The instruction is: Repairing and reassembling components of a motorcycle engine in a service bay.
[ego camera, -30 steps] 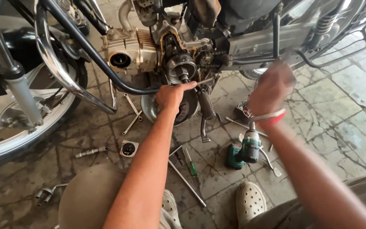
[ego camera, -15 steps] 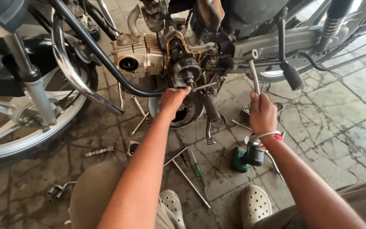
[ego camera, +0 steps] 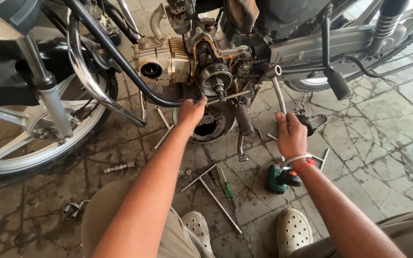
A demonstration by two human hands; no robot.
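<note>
A motorcycle stands in front of me with its engine (ego camera: pixel 168 62) opened on the side, showing a round rotor hub (ego camera: pixel 215 79). My left hand (ego camera: pixel 190 112) reaches under the engine and grips a thin metal rod (ego camera: pixel 230 96) just below the hub. My right hand (ego camera: pixel 291 135) is closed around the handle of a long socket wrench (ego camera: pixel 277 91), whose head sits on a fitting at the engine's right side. A round engine cover (ego camera: pixel 209 126) lies on the floor behind my left hand.
The front wheel (ego camera: pixel 34 138) and chrome crash guard (ego camera: pixel 87 81) fill the left. A green power tool (ego camera: pixel 280 177), a green screwdriver (ego camera: pixel 225 184), a T-handle wrench (ego camera: pixel 216 198), spanners (ego camera: pixel 161 126) and small parts lie on the cracked stone floor. A footpeg (ego camera: pixel 339 85) juts out at right.
My right hand came down from the blurred raised position, took the wrench handle and swung it lower. The view shifted slightly right. My left hand stays under the engine.
</note>
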